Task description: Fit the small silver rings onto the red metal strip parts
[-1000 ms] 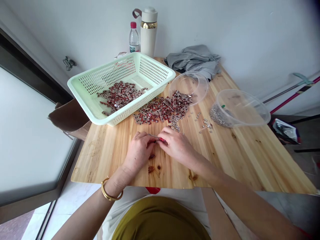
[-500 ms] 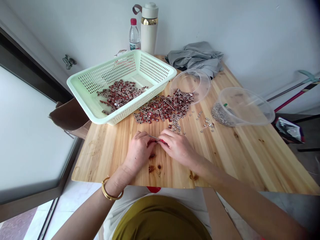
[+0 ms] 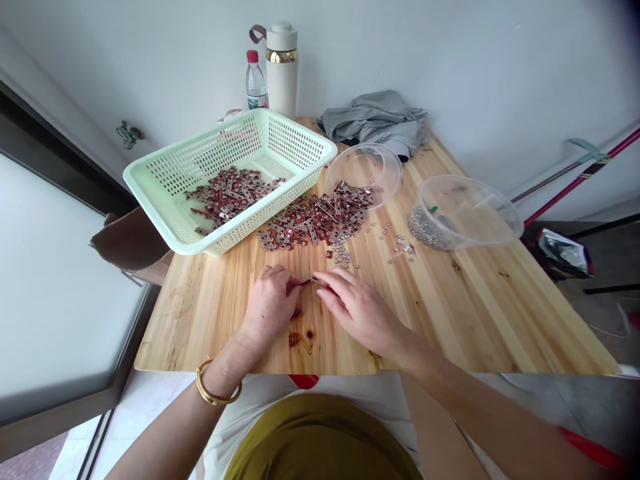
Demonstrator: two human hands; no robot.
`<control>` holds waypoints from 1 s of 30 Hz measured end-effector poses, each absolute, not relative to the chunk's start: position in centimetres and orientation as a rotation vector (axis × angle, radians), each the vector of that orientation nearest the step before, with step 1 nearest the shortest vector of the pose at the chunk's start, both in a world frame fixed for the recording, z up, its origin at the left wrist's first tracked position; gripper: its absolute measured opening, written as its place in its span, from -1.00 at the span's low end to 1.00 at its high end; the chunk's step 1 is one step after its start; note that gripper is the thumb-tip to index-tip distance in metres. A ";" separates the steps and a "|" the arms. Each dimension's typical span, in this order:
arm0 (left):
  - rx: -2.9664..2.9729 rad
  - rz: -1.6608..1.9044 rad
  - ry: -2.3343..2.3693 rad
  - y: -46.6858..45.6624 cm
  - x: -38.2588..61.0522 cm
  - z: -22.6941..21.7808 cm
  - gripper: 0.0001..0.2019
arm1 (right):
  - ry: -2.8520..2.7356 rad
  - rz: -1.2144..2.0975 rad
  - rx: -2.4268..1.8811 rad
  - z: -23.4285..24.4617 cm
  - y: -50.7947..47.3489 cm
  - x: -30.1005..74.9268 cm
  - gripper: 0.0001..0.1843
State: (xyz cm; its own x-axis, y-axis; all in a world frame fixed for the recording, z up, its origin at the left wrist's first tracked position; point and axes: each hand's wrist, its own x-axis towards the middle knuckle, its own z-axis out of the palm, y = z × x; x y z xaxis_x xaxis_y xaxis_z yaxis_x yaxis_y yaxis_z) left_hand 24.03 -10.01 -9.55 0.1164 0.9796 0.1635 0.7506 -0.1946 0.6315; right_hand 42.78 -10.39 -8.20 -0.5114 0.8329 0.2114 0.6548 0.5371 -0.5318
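Note:
My left hand (image 3: 270,300), a gold bangle on its wrist, is closed in a pinch on a small dark reddish-brown strip (image 3: 306,283) just above the table. Close on its right, my right hand (image 3: 357,307) has thumb and index finger around a thin metallic piece (image 3: 319,281), mostly hidden, whose kind I cannot make out. Beyond both hands lies a pile of reddish-brown strips with metal fittings (image 3: 320,217). Small loose metal nuts or rings (image 3: 341,253) are scattered at the pile's near edge.
A pale green perforated basket (image 3: 220,243) holds more strips. Right of the pile stands a clear tub (image 3: 480,230) of small metal pieces. A clear lid (image 3: 385,173), grey cloth (image 3: 375,120), water bottle (image 3: 255,87) and cream flask (image 3: 281,73) are farther back on the wooden table (image 3: 450,320).
The right fingers have shifted and opened out a little over the thin metal piece; the red bit near them no longer shows. The left hand keeps its pinch. The whole view has shifted slightly.

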 end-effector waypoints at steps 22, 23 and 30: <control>2.008 0.796 1.701 -10.2 24.2 -9.5 -0.84 | -2.148 0.540 -1.397 -9.6 -13.5 40.9 -0.56; 2.009 0.800 1.699 -10.2 24.2 -9.5 -0.84 | -2.147 0.538 -1.393 -9.6 -13.5 40.9 -0.56; 2.004 0.793 1.701 -10.2 24.2 -9.7 -0.84 | -2.138 0.609 -1.423 -9.7 -12.7 41.2 -0.59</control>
